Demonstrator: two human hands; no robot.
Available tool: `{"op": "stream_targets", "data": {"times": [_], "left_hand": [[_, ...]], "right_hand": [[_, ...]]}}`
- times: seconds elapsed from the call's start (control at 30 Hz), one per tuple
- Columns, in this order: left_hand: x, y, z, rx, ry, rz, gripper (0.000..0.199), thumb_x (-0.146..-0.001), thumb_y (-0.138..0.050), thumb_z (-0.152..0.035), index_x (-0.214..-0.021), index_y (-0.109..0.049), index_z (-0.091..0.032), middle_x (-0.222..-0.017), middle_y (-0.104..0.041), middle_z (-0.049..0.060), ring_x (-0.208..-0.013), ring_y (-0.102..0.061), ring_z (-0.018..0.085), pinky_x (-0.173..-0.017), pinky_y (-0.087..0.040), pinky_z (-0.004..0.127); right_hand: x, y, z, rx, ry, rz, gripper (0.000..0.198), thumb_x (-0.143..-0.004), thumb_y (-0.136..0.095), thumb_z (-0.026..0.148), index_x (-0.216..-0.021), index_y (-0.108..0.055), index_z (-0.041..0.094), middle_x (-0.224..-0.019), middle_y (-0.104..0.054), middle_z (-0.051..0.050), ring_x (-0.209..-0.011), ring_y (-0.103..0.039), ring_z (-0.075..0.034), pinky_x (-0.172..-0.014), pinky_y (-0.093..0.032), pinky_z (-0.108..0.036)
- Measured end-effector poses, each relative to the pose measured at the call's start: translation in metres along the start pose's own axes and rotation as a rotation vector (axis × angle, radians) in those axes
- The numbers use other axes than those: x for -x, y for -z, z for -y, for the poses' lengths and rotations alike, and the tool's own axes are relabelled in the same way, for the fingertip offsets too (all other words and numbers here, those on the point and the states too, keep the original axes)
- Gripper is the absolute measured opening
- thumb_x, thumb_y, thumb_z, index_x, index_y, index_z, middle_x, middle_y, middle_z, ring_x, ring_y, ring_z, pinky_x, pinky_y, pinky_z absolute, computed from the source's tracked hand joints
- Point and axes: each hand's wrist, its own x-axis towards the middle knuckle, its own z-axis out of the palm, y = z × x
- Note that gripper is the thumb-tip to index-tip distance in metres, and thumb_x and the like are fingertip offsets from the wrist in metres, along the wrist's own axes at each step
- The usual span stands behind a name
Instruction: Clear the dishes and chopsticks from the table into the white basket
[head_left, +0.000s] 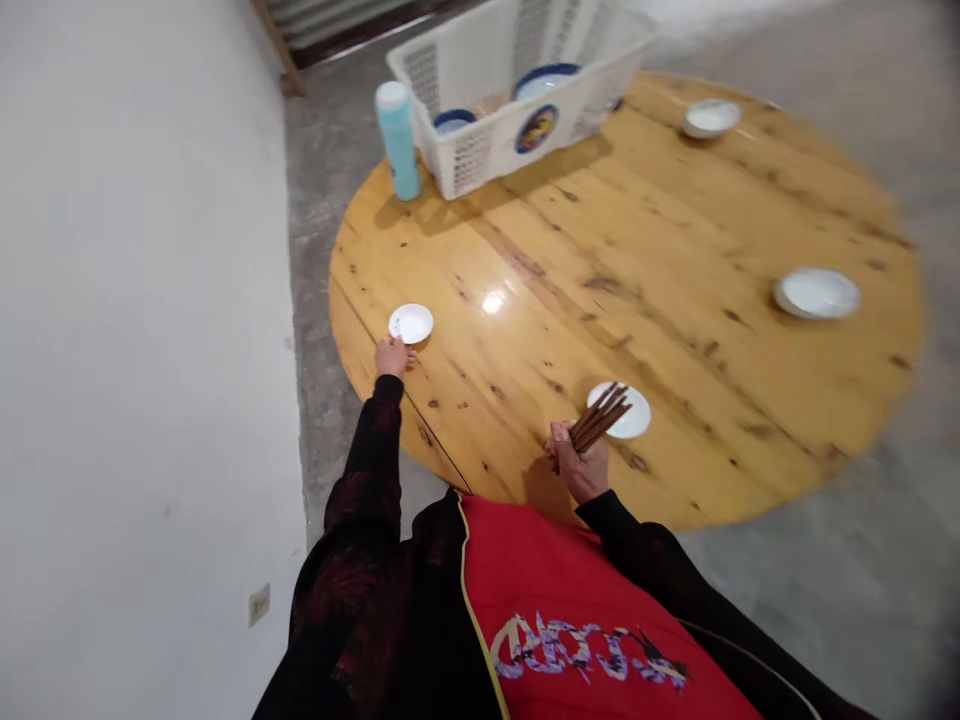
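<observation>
Right hand (579,462) fisted around dark chopsticks (600,416) over a small plate (622,411); left hand (393,356), fingers curled, just below another saucer (411,323).

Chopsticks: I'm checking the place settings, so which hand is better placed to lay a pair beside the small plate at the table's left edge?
Probably the right hand: it grips the chopsticks. The left hand is empty, by that plate.
</observation>
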Motion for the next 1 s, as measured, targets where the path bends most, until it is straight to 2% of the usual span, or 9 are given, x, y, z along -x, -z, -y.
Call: {"op": "stream_targets", "data": {"times": [0.1,0.27,0.4,0.5,0.57,0.67,0.77,0.9,1.0], "left_hand": [[-0.011,-0.004,-0.014,-0.006,-0.034,0.025,0.019,-0.095,-0.042,-0.016,-0.096,-0.061,-0.011,-0.059,-0.063,0.002,-0.056,-0.068,0.012,-0.051,-0.050,0.017],[0.002,-0.025,-0.022,0.004,-0.140,0.091,0.013,-0.086,-0.048,-0.017,-0.082,-0.060,-0.013,-0.060,-0.063,0.002,-0.057,-0.069,0.014,-0.047,-0.050,0.018],[0.071,-0.058,-0.014,-0.017,-0.251,0.319,0.014,-0.084,-0.053,-0.023,-0.073,-0.058,-0.016,-0.060,-0.064,0.000,-0.056,-0.070,0.016,-0.047,-0.053,0.021],[0.135,-0.095,-0.006,-0.092,-0.303,0.511,0.018,-0.087,-0.055,-0.027,-0.072,-0.058,-0.018,-0.064,-0.068,0.001,-0.060,-0.072,0.018,-0.051,-0.055,0.024],[0.171,-0.120,-0.003,-0.163,-0.336,0.571,0.021,-0.090,-0.054,-0.028,-0.071,-0.057,-0.019,-0.064,-0.068,0.001,-0.059,-0.072,0.018,-0.053,-0.055,0.025],[0.209,-0.151,-0.003,-0.303,-0.395,0.577,0.023,-0.093,-0.051,-0.027,-0.073,-0.058,-0.020,-0.062,-0.069,0.001,-0.058,-0.072,0.017,-0.059,-0.056,0.026],[0.231,-0.172,-0.006,-0.449,-0.451,0.534,0.024,-0.095,-0.050,-0.027,-0.074,-0.059,-0.020,-0.065,-0.071,0.001,-0.060,-0.072,0.016,-0.067,-0.056,0.026],[0.248,-0.190,-0.009,-0.614,-0.458,0.419,0.024,-0.095,-0.050,-0.027,-0.076,-0.062,-0.020,-0.069,-0.075,0.004,-0.064,-0.074,0.018,-0.073,-0.057,0.027],[0.258,-0.198,-0.010,-0.653,-0.396,0.346,0.023,-0.095,-0.051,-0.029,-0.076,-0.062,-0.020,-0.070,-0.075,0.005,-0.064,-0.074,0.018,-0.067,-0.055,0.025]], "right_hand": [[0.026,0.023,-0.003,0.010,-0.075,-0.056,0.061,-0.086,-0.062,0.077,-0.062,-0.057,0.021,-0.055,-0.054,0.000,-0.051,-0.052,-0.015,-0.048,-0.044,-0.028],[0.059,0.055,-0.007,-0.143,-0.139,-0.341,0.061,-0.085,-0.067,0.074,-0.056,-0.051,0.023,-0.049,-0.046,0.003,-0.046,-0.047,-0.012,-0.047,-0.046,-0.028],[0.054,0.071,-0.003,-0.378,-0.139,-0.519,0.058,-0.074,-0.082,0.070,-0.061,-0.049,0.023,-0.049,-0.041,0.007,-0.042,-0.040,-0.009,-0.045,-0.045,-0.026],[0.045,0.083,-0.003,-0.484,-0.136,-0.496,0.059,-0.071,-0.086,0.067,-0.061,-0.047,0.023,-0.049,-0.039,0.009,-0.041,-0.037,-0.008,-0.042,-0.042,-0.024],[0.042,0.095,-0.007,-0.499,-0.126,-0.450,0.058,-0.073,-0.085,0.066,-0.061,-0.048,0.023,-0.049,-0.039,0.008,-0.041,-0.037,-0.007,-0.042,-0.042,-0.024],[0.044,0.125,-0.016,-0.491,-0.123,-0.429,0.055,-0.076,-0.083,0.065,-0.061,-0.051,0.022,-0.048,-0.042,0.007,-0.041,-0.039,-0.008,-0.043,-0.044,-0.025],[0.049,0.166,-0.028,-0.542,-0.137,-0.496,0.054,-0.073,-0.086,0.063,-0.063,-0.051,0.023,-0.048,-0.042,0.008,-0.041,-0.040,-0.009,-0.042,-0.044,-0.026],[0.056,0.226,-0.046,-0.624,-0.190,-0.621,0.058,-0.066,-0.091,0.061,-0.061,-0.048,0.022,-0.047,-0.041,0.009,-0.040,-0.038,-0.008,-0.041,-0.042,-0.025],[0.062,0.267,-0.058,-0.664,-0.245,-0.674,0.059,-0.064,-0.094,0.058,-0.061,-0.047,0.021,-0.048,-0.041,0.009,-0.040,-0.038,-0.007,-0.041,-0.042,-0.024]]}}
